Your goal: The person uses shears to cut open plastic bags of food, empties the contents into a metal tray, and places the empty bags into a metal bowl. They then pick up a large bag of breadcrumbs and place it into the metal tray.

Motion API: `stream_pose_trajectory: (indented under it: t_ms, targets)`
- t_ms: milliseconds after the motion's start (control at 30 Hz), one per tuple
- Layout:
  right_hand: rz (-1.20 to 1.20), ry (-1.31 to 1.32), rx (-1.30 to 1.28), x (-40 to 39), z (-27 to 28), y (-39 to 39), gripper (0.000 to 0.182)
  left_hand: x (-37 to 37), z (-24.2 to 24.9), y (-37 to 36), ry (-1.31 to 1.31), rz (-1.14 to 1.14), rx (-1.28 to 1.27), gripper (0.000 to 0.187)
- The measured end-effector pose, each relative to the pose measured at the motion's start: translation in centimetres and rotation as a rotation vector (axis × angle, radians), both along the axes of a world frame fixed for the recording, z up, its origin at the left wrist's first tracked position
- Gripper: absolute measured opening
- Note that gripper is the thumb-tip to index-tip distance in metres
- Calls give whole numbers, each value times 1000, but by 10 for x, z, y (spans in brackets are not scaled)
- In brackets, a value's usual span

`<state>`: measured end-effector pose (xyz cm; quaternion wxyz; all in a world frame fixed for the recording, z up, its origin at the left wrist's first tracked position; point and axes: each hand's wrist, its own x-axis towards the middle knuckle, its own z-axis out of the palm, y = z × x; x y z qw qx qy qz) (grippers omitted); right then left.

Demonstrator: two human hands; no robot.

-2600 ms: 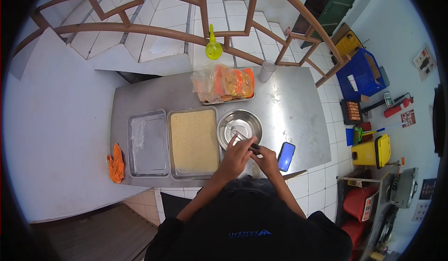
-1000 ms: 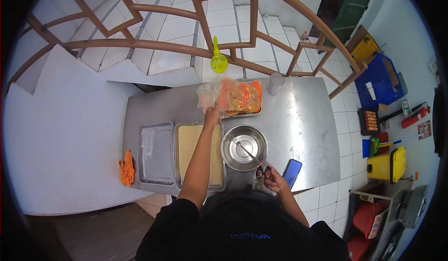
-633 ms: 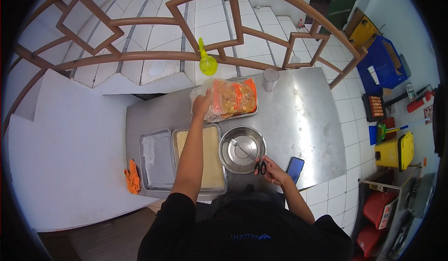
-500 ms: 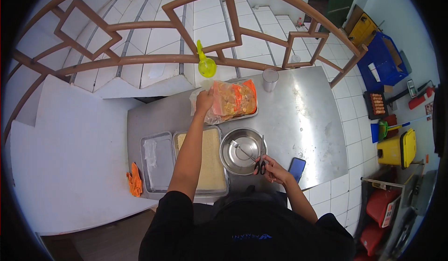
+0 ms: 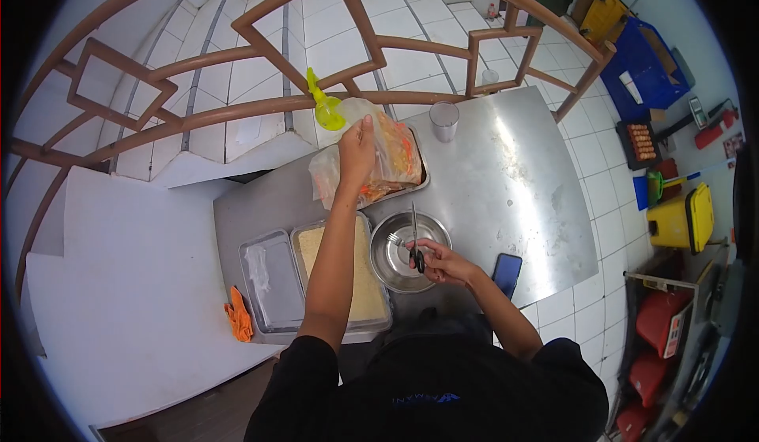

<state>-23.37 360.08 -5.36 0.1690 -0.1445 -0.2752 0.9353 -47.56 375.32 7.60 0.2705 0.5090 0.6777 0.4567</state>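
My left hand (image 5: 358, 156) grips the top edge of a clear plastic bag (image 5: 398, 151) with orange print and yellowish-brown pieces inside. The bag is partly raised over a metal tray (image 5: 425, 175) at the back of the table. In my right hand (image 5: 444, 263) is a pair of scissors (image 5: 415, 224), its blades pointing away from me and its dark handles in my fingers. Beneath them sits a steel bowl (image 5: 383, 272), where a fork (image 5: 394, 239) rests. To its left, a tray holds pale yellow crumbs (image 5: 367, 280).
Another tray (image 5: 277, 311) with crumpled clear plastic lies farther left, beside an orange cloth (image 5: 238, 315). A cup (image 5: 444, 122) stands at the back and a phone (image 5: 507, 272) lies to the right on the steel table (image 5: 538, 197). A green spray bottle (image 5: 327, 112) is by the brown railing.
My left hand has pulled the bag's edge up and toward the right. My right hand has brought the scissors left over the bowl, with the blades turned more upright.
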Motion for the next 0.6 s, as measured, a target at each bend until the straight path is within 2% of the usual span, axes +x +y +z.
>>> stream_pose_trajectory:
  t_ms: [100, 233, 333, 400, 500, 533, 600]
  targets:
    - [22, 77, -68, -7, -1, 6, 55, -15, -29, 15, 137, -32, -84, 47]
    - [-32, 115, -151, -21, -2, 5, 56, -25, -51, 14, 174, -69, -16, 45]
    - [-37, 90, -177, -28, 0, 14, 51, -29, -47, 3, 137, -43, -117, 45]
    - [18, 180, -123, -32, -4, 20, 47, -31, -47, -1, -39, -21, -121, 46]
    - [157, 125, -68, -49, -4, 28, 51, -33, -42, -2, -2, -13, -251, 47]
    - [151, 127, -68, -55, -7, 29, 51, -31, -40, -2, 0, -19, -252, 47]
    - [154, 132, -104, -69, -14, 32, 56, -26, -39, -5, 95, -34, -101, 48]
